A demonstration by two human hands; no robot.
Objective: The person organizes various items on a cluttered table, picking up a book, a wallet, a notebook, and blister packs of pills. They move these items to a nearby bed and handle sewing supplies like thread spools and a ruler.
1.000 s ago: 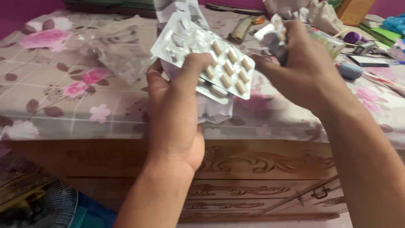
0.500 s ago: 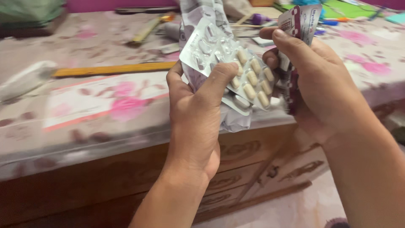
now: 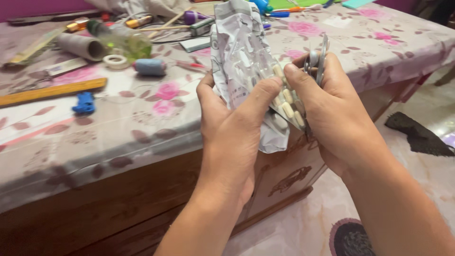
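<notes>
1. Both hands now brought together over the bed edge: right hand [image 3: 332, 118] pressed up against the left hand [image 3: 232, 137], where half a second ago a clear gap lay between them.
2. Blister strips [image 3: 318, 61] in the right hand now turned edge-on, thin foil rims showing above the knuckles; earlier seen flat-faced, with printed backing visible.
3. Judged from that: the loose strips being gathered into one stack beside the bundle in the left hand.
4. Left hand closed around a crumpled paper leaflet [image 3: 241, 57], thumb laid across the front, pinning a capsule blister [image 3: 286, 106] against it.
5. Right hand closed on its strips, thumb tip touching the same capsule blister just beside the left thumb.
6. Leaflet: thin, soft, heavily creased, grey print on white, rising above the left fingers and hanging below the palm.
7. Capsule blister: stiff, glossy clear bubbles over silver foil, pale oblong capsules in rows; partly hidden between the thumbs.
8. Beyond the left hand, on the floral bedsheet [image 3: 142, 118]: a wooden ruler [image 3: 52, 91], a blue clip [image 3: 84, 103], a tape roll [image 3: 113, 61], a clear bottle [image 3: 121, 40].
9. Below both wrists: carved wooden bed frame [image 3: 95, 208], hard and dark.
</notes>
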